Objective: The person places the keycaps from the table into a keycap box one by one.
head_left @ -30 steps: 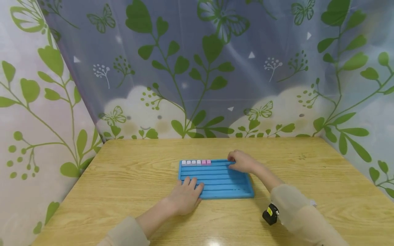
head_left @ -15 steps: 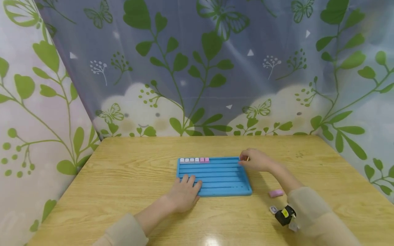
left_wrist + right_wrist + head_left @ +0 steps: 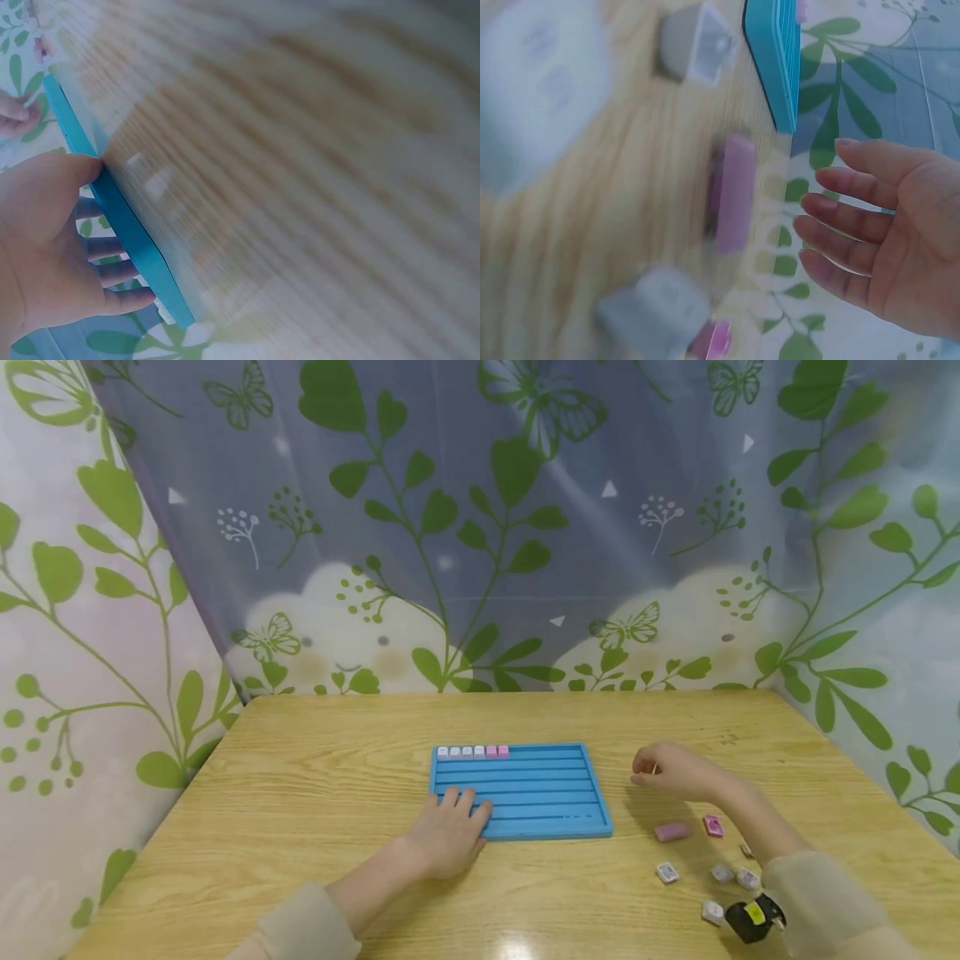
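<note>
A blue ridged tray (image 3: 525, 793) lies on the wooden table, with a row of white keycaps (image 3: 455, 752) and pink keycaps (image 3: 497, 751) along the left of its far ridge. My left hand (image 3: 453, 835) rests on the tray's front left corner, fingers spread over it and thumb at the front edge. To the right of the tray, my right hand (image 3: 682, 772) hovers with loosely bent fingers and holds nothing. Below it on the table lie a long pink keycap (image 3: 672, 832), a small pink keycap (image 3: 713, 825) and several loose whitish keycaps (image 3: 667, 872).
The black wrist camera (image 3: 754, 917) on the right arm hangs close to the loose keycaps. A patterned curtain (image 3: 480, 527) stands behind the wooden table (image 3: 337, 752), with more patterned cloth on both sides.
My right hand has moved from the tray's far right corner out to the right and nearer, uncovering loose keycaps. The left hand stays on the tray; the row looks the same.
</note>
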Demonstrator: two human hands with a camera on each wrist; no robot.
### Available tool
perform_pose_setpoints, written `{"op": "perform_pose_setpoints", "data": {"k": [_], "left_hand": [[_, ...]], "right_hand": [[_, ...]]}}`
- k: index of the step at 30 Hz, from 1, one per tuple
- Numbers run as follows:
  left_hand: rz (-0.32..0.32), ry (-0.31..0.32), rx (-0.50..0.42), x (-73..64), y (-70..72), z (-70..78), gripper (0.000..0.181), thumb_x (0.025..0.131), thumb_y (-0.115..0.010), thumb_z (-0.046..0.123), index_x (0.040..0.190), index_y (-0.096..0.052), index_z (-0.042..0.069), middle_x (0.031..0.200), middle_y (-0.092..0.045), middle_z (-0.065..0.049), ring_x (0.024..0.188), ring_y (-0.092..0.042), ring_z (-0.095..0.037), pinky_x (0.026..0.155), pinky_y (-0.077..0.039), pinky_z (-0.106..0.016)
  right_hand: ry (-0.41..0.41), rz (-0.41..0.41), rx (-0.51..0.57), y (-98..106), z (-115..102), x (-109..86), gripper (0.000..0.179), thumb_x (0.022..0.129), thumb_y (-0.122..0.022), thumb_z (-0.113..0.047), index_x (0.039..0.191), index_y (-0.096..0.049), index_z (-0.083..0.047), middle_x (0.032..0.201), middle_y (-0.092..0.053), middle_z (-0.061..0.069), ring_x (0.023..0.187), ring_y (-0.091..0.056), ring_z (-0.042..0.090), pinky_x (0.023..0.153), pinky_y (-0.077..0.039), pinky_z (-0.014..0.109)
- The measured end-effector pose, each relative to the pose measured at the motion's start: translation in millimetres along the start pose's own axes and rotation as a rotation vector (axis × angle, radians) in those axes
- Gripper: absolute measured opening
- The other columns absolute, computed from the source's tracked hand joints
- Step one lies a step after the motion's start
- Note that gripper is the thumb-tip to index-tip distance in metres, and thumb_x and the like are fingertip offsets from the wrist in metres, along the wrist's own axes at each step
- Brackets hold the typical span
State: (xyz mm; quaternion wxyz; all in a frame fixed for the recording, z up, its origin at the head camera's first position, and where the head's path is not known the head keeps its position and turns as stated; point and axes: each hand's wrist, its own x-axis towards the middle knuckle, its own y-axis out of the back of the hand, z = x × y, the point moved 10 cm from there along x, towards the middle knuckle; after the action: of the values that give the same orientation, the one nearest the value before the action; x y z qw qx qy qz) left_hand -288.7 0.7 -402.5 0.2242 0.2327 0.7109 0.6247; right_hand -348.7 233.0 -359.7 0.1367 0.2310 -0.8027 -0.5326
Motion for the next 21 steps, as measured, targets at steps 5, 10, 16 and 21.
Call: {"op": "perform_pose_setpoints", "data": {"k": [5,10,16,21], "left_hand": [[-0.003,-0.003,-0.008,0.6,-0.1,0.9,0.048,0.097,-0.044,0.036,0.137,-0.042,0.009,0.130,-0.043,-0.017,0.120,-0.039,-0.033,0.094,-0.037,-0.052],[0.001,-0.005,-0.006,1.5,-0.7,1.5,0.048,0.097,-0.044,0.036,0.137,-0.042,0.009,0.130,-0.043,-0.017,0.119,-0.039,-0.034,0.093,-0.037,-0.052],[0.003,-0.006,-0.008,1.6,-1.3,0.7,0.049,0.097,-0.044,0.036,0.137,-0.042,0.008,0.130,-0.043,-0.017,0.120,-0.039,-0.034,0.094,-0.037,-0.053],[0.005,-0.007,-0.002,1.7,-1.7,-0.1,0.049,0.097,-0.043,0.036,0.137,-0.042,0.008,0.131,-0.043,-0.018,0.120,-0.039,-0.034,0.094,-0.037,-0.053]], "right_hand": [[-0.001,-0.002,0.017,1,11,-20.6,0.011,0.086,-0.063,-0.012,0.091,-0.063,-0.001,0.082,-0.059,-0.001,0.074,-0.054,0.013,0.064,-0.046,0.031],[-0.051,-0.016,0.021,2,25,-42.3,0.014,0.083,-0.064,-0.008,0.094,-0.062,0.002,0.084,-0.058,0.001,0.077,-0.054,0.016,0.066,-0.046,0.034],[-0.097,-0.024,-0.007,5,46,-64.6,0.013,0.078,-0.066,-0.005,0.089,-0.061,0.001,0.081,-0.057,0.002,0.074,-0.052,0.017,0.064,-0.045,0.035],[-0.194,-0.069,0.011,6,67,-84.1,0.022,0.076,-0.071,-0.013,0.088,-0.059,0.001,0.080,-0.055,0.004,0.067,-0.048,0.015,0.057,-0.043,0.032]]}}
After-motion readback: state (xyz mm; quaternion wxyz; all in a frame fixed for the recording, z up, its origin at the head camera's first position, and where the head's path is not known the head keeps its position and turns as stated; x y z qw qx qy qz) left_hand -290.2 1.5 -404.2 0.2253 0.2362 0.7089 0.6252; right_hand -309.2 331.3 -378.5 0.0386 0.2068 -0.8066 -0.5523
